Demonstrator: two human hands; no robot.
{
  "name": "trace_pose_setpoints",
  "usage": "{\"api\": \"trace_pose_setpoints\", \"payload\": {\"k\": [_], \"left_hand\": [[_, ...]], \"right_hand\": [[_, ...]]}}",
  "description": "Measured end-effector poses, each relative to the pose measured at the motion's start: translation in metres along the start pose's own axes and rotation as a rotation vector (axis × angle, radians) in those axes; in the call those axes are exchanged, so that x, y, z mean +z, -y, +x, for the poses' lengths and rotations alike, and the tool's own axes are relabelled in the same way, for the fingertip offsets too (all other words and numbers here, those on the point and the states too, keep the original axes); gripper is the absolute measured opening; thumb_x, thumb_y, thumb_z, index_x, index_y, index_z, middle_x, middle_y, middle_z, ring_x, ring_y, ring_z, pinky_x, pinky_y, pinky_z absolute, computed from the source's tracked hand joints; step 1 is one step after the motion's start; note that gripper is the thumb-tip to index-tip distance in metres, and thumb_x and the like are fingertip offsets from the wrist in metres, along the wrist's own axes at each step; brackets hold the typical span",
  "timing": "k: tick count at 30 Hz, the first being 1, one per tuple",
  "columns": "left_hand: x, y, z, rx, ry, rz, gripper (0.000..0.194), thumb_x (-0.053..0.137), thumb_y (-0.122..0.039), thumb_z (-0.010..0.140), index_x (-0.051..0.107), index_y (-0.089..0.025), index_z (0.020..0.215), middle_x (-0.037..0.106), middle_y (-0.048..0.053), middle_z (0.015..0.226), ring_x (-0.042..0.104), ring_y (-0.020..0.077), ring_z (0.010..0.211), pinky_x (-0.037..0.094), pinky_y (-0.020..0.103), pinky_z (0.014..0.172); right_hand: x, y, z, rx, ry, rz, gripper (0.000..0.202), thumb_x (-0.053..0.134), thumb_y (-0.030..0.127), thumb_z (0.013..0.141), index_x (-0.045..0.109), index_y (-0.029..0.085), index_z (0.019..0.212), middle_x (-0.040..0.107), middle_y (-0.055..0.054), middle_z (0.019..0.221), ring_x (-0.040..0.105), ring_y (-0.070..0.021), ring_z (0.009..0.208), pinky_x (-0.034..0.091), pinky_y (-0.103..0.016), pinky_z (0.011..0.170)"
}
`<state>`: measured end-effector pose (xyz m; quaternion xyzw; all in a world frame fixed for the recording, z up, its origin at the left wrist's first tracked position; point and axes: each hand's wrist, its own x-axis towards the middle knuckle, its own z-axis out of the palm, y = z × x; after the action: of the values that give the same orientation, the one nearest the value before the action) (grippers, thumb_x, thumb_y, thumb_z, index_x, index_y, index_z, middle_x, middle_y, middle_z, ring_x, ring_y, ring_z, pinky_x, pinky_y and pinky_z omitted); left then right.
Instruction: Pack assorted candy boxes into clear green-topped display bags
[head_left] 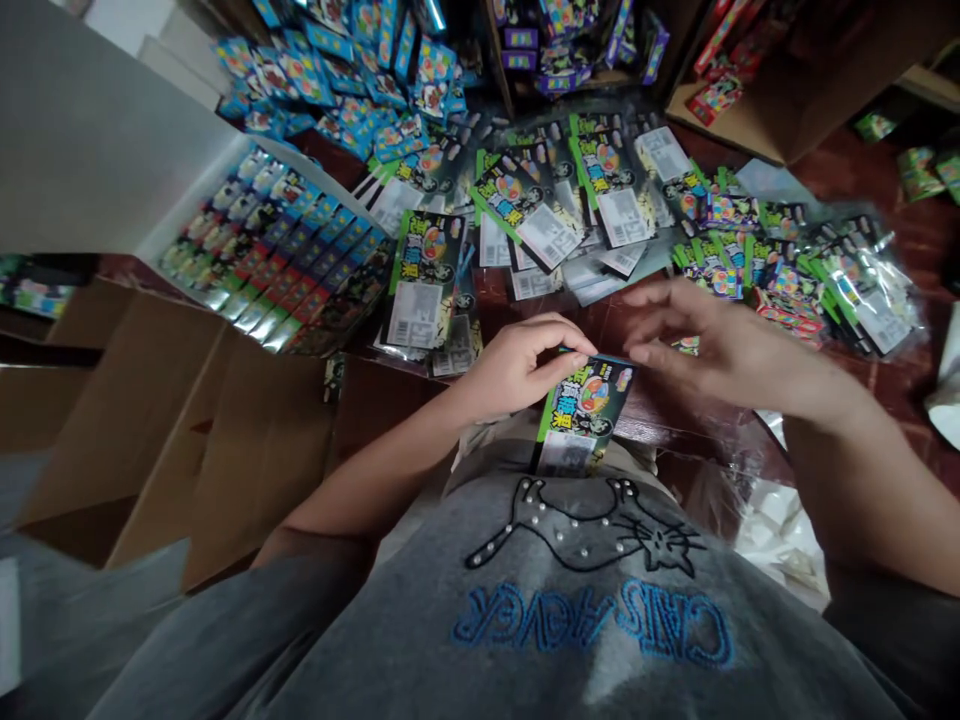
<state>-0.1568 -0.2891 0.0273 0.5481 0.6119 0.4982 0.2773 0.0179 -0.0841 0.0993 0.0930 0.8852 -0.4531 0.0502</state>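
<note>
Packet of black and green plastic hangs upright at the centre of the frame, just above the lap, its top edge pinched between the thumb and bent fingers of the left hand. The right hand is raised just beside the packet's upper right corner, fingers apart and loosely curled. Motion blurs it, and whether a fingertip touches the packet cannot be told.

Beyond the hands, loose black packets with green strips and pale label panels overlap on a dark red glossy surface. Small black, purple and red packs lie among more of them towards the right. Small blue wrapped packs are heaped at the upper left of centre, and a white box with rows of multicoloured small packs stands tilted at the left. Purple wrapped packs and red wrapped packs are cut off by the top edge of the frame.

Brown cardboard flaps fill the left side. Glare washes out part of the clear wrapping at the right; the lettering on the labels is too small to read. Crumpled white material at the lower right is partly hidden by the right forearm.
</note>
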Motion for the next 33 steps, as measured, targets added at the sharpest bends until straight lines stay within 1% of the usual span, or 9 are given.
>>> {"api": "trace_pose_setpoints", "payload": {"k": [4,8,11,14,18,21,25,30,33], "left_hand": [[0.005,0.004,0.001,-0.003,0.013,-0.034,0.012,0.065,-0.022,0.102,0.077,-0.019,0.104,0.078,0.008,0.107,0.074,0.016,0.101,0.059,0.032,0.094],[0.011,0.005,0.003,-0.006,-0.008,-0.045,0.017,0.061,-0.019,0.102,0.077,-0.018,0.108,0.079,0.009,0.111,0.074,0.0159,0.104,0.059,0.032,0.094],[0.014,0.003,0.005,-0.053,-0.023,-0.02,0.017,0.061,-0.018,0.1,0.077,-0.018,0.107,0.079,0.008,0.109,0.074,0.0155,0.098,0.059,0.03,0.089],[0.017,0.002,0.006,-0.119,-0.05,-0.022,0.016,0.063,-0.021,0.098,0.076,-0.017,0.107,0.08,0.007,0.104,0.073,0.0151,0.09,0.058,0.029,0.082],[0.018,0.001,0.008,-0.139,-0.062,-0.053,0.016,0.063,-0.024,0.098,0.075,-0.017,0.105,0.081,0.007,0.101,0.074,0.016,0.092,0.058,0.028,0.08],[0.015,0.0,0.008,-0.164,-0.079,-0.038,0.016,0.063,-0.024,0.097,0.076,-0.018,0.104,0.081,0.006,0.101,0.075,0.0163,0.092,0.059,0.029,0.081],[0.011,0.001,0.008,-0.206,-0.095,-0.012,0.014,0.065,-0.022,0.098,0.076,-0.019,0.104,0.082,0.006,0.1,0.076,0.0165,0.088,0.06,0.029,0.08],[-0.008,-0.005,-0.011,-0.128,-0.198,-0.057,0.02,0.058,-0.023,0.105,0.072,-0.02,0.118,0.08,0.009,0.12,0.077,0.0192,0.112,0.062,0.037,0.102],[-0.019,-0.012,-0.05,-0.068,-0.483,0.075,0.036,0.059,-0.034,0.108,0.061,-0.025,0.142,0.066,0.012,0.151,0.063,0.025,0.142,0.052,0.048,0.122]], "right_hand": [[0.026,0.0,-0.017,-0.039,-0.095,-0.294,0.06,0.059,0.031,0.104,0.044,0.022,0.162,0.081,-0.007,0.106,0.077,-0.026,0.094,0.059,-0.043,0.087],[0.008,0.0,-0.012,-0.106,-0.111,-0.317,0.038,0.06,0.043,0.105,0.066,0.025,0.138,0.079,-0.007,0.104,0.074,-0.0266,0.1,0.056,-0.045,0.095],[-0.021,0.002,0.008,-0.121,0.083,-0.203,0.031,0.061,0.054,0.101,0.073,0.026,0.102,0.076,-0.006,0.1,0.07,-0.0229,0.093,0.055,-0.04,0.088],[-0.033,0.001,0.032,-0.061,0.335,-0.159,0.029,0.065,0.052,0.097,0.073,0.024,0.096,0.075,-0.004,0.095,0.067,-0.0198,0.083,0.051,-0.036,0.076],[-0.021,-0.007,0.05,0.043,0.327,-0.215,0.02,0.075,0.046,0.087,0.073,0.026,0.088,0.071,-0.001,0.084,0.06,-0.0164,0.069,0.045,-0.034,0.068],[-0.008,-0.006,0.046,0.049,0.148,-0.293,0.026,0.08,0.046,0.084,0.072,0.025,0.099,0.072,-0.005,0.093,0.066,-0.0226,0.08,0.049,-0.038,0.074],[0.005,0.003,0.028,-0.099,-0.039,-0.513,0.028,0.062,0.048,0.101,0.073,0.024,0.111,0.074,-0.013,0.114,0.07,-0.0361,0.108,0.058,-0.052,0.088],[0.002,-0.002,0.049,-0.143,0.195,-0.365,0.041,0.051,0.051,0.108,0.074,0.028,0.133,0.079,-0.008,0.131,0.076,-0.0329,0.119,0.061,-0.054,0.105],[0.001,-0.003,0.106,-0.096,0.225,-0.103,0.051,0.066,0.056,0.1,0.066,0.031,0.144,0.076,-0.006,0.138,0.075,-0.0301,0.123,0.061,-0.051,0.108]]}}
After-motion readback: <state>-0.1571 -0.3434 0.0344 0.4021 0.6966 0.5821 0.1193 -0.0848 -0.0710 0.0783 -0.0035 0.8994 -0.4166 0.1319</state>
